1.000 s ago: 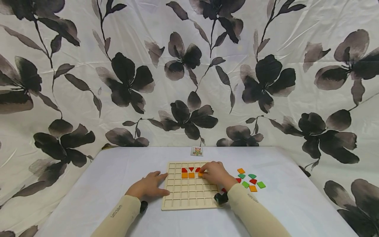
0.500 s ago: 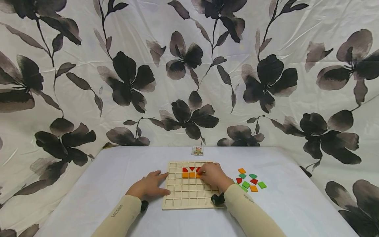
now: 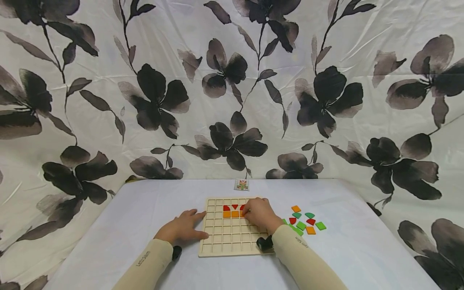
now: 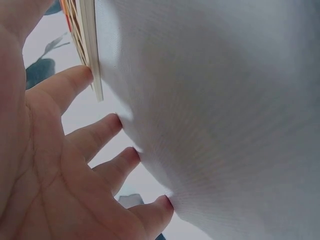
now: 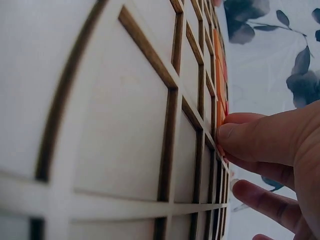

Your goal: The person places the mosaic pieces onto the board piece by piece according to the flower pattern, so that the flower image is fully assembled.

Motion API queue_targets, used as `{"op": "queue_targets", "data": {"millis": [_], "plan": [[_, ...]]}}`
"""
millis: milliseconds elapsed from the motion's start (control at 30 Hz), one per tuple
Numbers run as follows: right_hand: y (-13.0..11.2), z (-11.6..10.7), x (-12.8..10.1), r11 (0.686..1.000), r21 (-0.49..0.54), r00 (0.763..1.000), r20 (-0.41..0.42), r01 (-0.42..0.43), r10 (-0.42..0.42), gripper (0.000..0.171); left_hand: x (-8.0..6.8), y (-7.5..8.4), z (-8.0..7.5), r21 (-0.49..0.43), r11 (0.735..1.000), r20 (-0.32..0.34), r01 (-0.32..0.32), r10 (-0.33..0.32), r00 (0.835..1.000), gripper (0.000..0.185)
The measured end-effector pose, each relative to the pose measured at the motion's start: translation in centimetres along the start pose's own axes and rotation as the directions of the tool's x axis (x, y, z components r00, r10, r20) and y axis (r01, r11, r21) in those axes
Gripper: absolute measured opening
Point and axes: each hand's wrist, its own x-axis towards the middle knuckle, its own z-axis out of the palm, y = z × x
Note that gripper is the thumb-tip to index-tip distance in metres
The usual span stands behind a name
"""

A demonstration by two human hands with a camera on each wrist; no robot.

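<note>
A person sits at a desk (image 3: pixel 145 209) covered in a pale cloth, both forearms in cream sleeves reaching forward. At the centre of the desk lies a wooden grid board (image 3: pixel 232 235), a flat tray divided into small square cells.

The right hand (image 3: pixel 259 215) rests over the upper right part of the board, fingers curled down, their tips pressing an orange tile (image 5: pixel 218 107) into a cell; the right wrist view shows a fingertip (image 5: pixel 235 136) pinching against the tile's edge at the grid. Beside it, toward 9 o'clock, two more orange tiles (image 3: pixel 230 214) sit in the same row, and a row of red tiles (image 3: pixel 233 207) sits directly above them.

The left hand (image 3: pixel 181 228) lies flat and relaxed on the desk at 9 o'clock of the board, fingers spread and holding nothing. The left wrist view shows its index fingertip (image 4: pixel 82 75) touching the board's edge, while the others rest on the cloth.

At 3 o'clock of the board, near it, lies a loose cluster of spare tiles (image 3: pixel 306 221) in orange, green and red. At 12 o'clock, at the far edge of the desk, lies a small pattern card (image 3: pixel 241 185). A curtain (image 3: pixel 232 80) printed with large dark flowers hangs behind the desk.
</note>
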Motion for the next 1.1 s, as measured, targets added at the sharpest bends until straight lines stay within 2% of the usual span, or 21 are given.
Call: {"op": "queue_targets", "data": {"millis": [200,567,767,933,1100], "plan": [[0.1,-0.2,-0.2,1.0,-0.015,1.0,0.013,0.011,-0.011,0.012,0.1,0.0,0.0,0.0,1.0,0.013,0.003,-0.003,1.0,0.088],[1.0,-1.0,-0.9,0.997,0.027,0.997,0.028,0.069,-0.07,0.015,0.1,0.0,-0.1,0.015,1.0,0.017,0.006,-0.007,1.0,0.089],[2.4,-2.3,-1.7,0.998,0.065,0.999,0.033,-0.016,0.014,0.016,0.2,-0.1,0.1,0.011,1.0,0.014,0.0,0.0,1.0,0.088],[4.3,-3.5,-2.5,0.994,-0.007,0.994,0.002,-0.106,0.106,0.016,0.2,-0.1,0.0,0.017,1.0,0.015,-0.014,0.013,1.0,0.089],[7.0,-4.5,-3.3,0.975,-0.084,0.979,-0.043,-0.204,0.201,0.017,0.1,-0.2,0.0,0.022,0.999,0.007,-0.027,0.027,1.0,0.089]]}}
